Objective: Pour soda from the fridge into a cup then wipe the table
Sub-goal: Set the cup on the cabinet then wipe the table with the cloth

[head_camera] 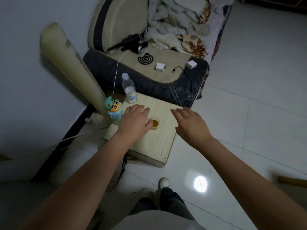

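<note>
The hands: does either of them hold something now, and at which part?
Nothing is held. The left hand hovers open beside the cup; the right hand is open too.

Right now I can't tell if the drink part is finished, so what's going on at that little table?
A person stands over a low wooden table with both hands out above it, holding nothing. The left hand hovers beside a cup that already has amber drink in it; whether it touches the cup is unclear. The right hand is spread open over the table's right edge. A clear water bottle and a cartoon figure toy stand at the table's far left. No cloth or soda container is in view.
</note>
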A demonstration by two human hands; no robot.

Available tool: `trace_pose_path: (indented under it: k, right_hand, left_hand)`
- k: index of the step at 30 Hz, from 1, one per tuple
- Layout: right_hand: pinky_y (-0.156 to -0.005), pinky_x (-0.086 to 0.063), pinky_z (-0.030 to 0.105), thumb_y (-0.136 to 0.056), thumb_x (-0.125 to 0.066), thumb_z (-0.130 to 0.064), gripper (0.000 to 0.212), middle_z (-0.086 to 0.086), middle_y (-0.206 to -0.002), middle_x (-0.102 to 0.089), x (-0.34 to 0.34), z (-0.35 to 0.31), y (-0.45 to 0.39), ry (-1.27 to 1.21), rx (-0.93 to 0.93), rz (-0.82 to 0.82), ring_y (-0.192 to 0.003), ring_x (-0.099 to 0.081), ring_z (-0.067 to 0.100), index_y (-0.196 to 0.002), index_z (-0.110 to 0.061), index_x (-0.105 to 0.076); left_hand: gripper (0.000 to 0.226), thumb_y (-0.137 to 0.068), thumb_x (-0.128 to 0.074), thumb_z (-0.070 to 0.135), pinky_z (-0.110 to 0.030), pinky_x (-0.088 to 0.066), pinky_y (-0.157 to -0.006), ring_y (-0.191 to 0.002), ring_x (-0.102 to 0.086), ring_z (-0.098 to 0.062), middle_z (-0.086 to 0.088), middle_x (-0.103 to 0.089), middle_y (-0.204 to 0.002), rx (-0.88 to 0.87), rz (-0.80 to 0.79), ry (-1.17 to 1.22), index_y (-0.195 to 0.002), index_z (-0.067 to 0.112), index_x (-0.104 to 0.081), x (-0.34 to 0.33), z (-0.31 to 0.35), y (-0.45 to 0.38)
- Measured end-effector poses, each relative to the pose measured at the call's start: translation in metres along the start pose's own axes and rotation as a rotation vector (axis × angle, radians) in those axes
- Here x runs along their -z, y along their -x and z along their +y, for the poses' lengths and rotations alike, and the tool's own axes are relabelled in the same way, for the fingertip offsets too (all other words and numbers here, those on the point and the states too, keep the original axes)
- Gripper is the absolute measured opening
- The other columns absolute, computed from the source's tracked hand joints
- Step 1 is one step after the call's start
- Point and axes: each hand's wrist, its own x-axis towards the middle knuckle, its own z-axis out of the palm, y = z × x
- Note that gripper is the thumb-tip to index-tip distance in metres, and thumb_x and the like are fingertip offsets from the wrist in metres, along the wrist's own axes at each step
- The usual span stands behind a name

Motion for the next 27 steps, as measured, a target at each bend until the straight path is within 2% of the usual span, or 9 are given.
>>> trace_pose_path:
  k: [11,17,21,27]
  right_hand:
    - [-0.102,-0.035,0.037,-0.09,-0.052,-0.02,0.058,0.008,-0.141,-0.043,-0.002,-0.023,0.108,-0.098,-0.402,0.165,-0.13,-0.036,0.027,-0.142,-0.013,-0.029]
    - [-0.103,-0.036,0.038,-0.089,-0.054,-0.021,0.059,0.008,-0.14,-0.045,-0.018,-0.026,0.199,-0.153,-0.668,0.222,-0.13,-0.038,0.027,-0.142,-0.011,-0.03]
    - [-0.1,-0.038,0.037,-0.09,-0.053,-0.023,0.058,0.007,-0.14,-0.044,-0.027,-0.031,0.265,-0.16,-0.839,0.241,-0.13,-0.038,0.025,-0.142,-0.011,-0.03]
    - [-0.105,-0.035,0.035,-0.092,-0.051,-0.027,0.057,0.005,-0.144,-0.04,-0.048,-0.048,0.376,-0.176,-1.087,0.251,-0.133,-0.035,0.022,-0.143,-0.014,-0.027]
  left_hand:
    - [0.047,-0.096,-0.039,0.035,-0.033,-0.022,-0.108,-0.128,-0.036,-0.025,-0.01,-0.045,-0.138,-0.309,-0.025,-0.021,-0.136,0.01,-0.042,0.007,0.043,0.033]
    - [0.054,-0.094,-0.03,0.043,-0.034,-0.028,-0.105,-0.124,-0.041,-0.027,-0.012,-0.049,-0.133,-0.541,-0.067,-0.019,-0.132,0.008,-0.046,-0.003,0.098,0.057]
    - [0.046,-0.095,-0.04,0.036,-0.033,-0.028,-0.104,-0.122,-0.042,-0.024,-0.009,-0.051,-0.13,-0.657,-0.087,-0.013,-0.132,0.01,-0.045,-0.015,0.138,0.076]
    - [0.049,-0.095,-0.037,0.038,-0.034,-0.026,-0.105,-0.123,-0.042,-0.026,-0.01,-0.051,-0.13,-0.838,-0.125,-0.013,-0.132,0.008,-0.046,-0.031,0.208,0.129]
